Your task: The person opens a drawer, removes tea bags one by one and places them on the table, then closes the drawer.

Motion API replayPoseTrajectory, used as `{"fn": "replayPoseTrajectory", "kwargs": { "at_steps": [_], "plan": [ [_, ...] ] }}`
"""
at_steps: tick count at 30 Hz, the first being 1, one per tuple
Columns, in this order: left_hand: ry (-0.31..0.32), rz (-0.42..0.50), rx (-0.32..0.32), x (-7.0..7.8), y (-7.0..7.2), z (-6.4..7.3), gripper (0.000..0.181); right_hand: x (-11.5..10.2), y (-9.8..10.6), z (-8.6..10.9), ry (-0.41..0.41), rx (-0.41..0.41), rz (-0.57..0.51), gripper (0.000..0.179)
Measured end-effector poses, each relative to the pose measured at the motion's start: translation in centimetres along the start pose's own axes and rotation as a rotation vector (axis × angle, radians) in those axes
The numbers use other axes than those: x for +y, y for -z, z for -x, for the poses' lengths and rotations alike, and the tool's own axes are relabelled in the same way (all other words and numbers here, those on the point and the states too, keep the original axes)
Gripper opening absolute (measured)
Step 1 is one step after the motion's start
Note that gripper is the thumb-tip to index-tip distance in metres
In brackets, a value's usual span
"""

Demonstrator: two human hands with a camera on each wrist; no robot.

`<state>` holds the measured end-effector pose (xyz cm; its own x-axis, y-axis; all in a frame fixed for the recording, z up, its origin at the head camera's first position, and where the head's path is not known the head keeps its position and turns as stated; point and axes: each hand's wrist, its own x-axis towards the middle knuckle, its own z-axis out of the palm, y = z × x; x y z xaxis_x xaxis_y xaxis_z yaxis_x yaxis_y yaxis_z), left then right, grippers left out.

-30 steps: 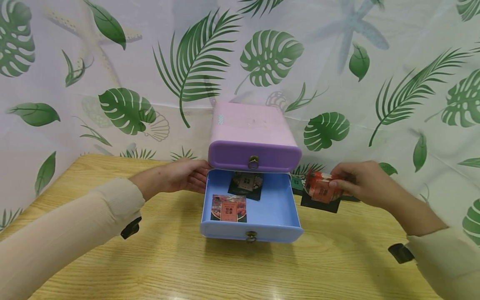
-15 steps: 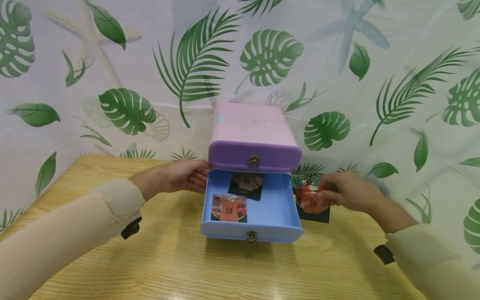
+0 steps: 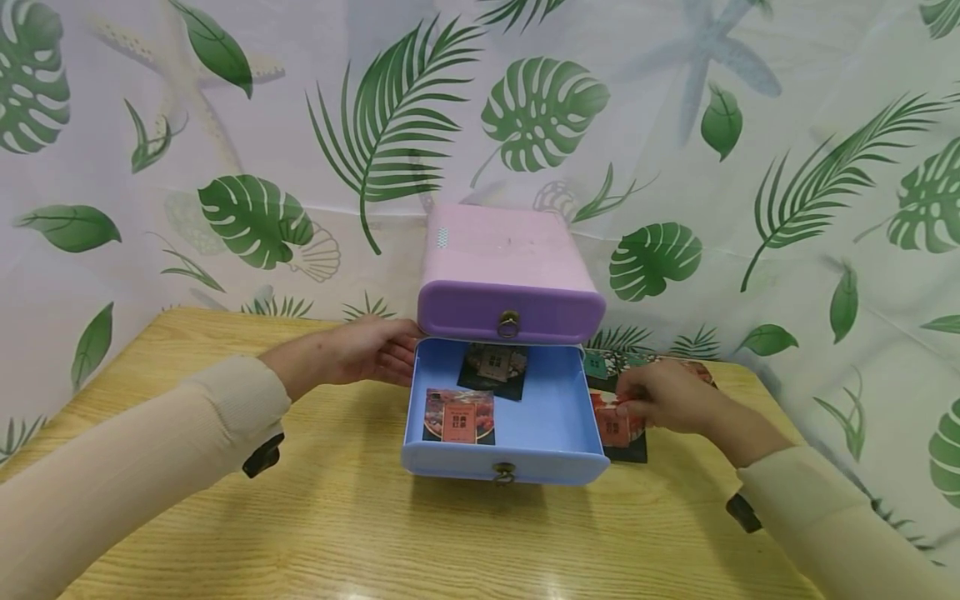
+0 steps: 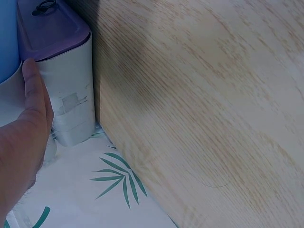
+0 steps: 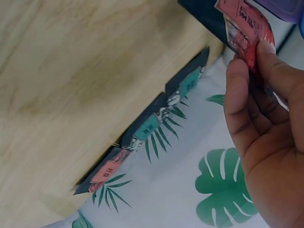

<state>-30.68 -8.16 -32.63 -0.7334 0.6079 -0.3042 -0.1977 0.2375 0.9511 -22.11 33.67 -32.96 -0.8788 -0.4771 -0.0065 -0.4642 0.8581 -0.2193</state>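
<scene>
My right hand [image 3: 667, 397] pinches a red-and-black tea packet [image 3: 613, 429] between thumb and fingers, just right of the pulled-out blue drawer [image 3: 551, 417]. The drawer's wall hides the packet's left edge in the head view. Inside the drawer lie two flat packets: a dark one [image 3: 487, 385] at the back and a red one [image 3: 459, 423] at the front left. With fingers extended, my left hand [image 3: 375, 350] rests against the left side of the small drawer cabinet [image 3: 502, 250]. The left wrist view shows that hand's fingers [image 4: 35, 90] along the cabinet's pale side.
Above the blue drawer, the purple drawer [image 3: 457, 312] is closed. Along the table's back edge stands a row of packets, two green ones [image 5: 147, 126] [image 5: 190, 83] and a red one [image 5: 108, 172]. A leaf-print cloth [image 3: 300, 108] hangs behind the wooden table [image 3: 300, 525].
My right hand has carried the red packet left and downward, from beside the row of packets to the drawer's right side. The left hand and the drawer have stayed put.
</scene>
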Motion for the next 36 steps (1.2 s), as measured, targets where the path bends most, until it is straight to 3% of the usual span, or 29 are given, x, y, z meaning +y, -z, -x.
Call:
{"fn": "replayPoseTrajectory", "kwargs": {
  "at_steps": [10,22,29,36],
  "plan": [
    [0.002,-0.001,0.001,0.0,0.0,0.0,0.053,1.2,-1.8,-1.0,-0.034,-0.035,0.05,0.009],
    [-0.001,-0.003,0.002,0.0,0.0,0.0,0.053,1.6,-3.2,-2.7,-0.149,-0.088,0.125,0.013],
    [-0.003,-0.001,0.001,-0.1,0.1,0.0,0.052,1.8,-3.7,-3.8,-0.152,-0.056,0.188,0.012],
    [0.002,0.009,-0.007,0.0,0.1,-0.1,0.052,2.4,-3.9,-4.8,-0.257,-0.056,0.181,0.014]
  ]
}}
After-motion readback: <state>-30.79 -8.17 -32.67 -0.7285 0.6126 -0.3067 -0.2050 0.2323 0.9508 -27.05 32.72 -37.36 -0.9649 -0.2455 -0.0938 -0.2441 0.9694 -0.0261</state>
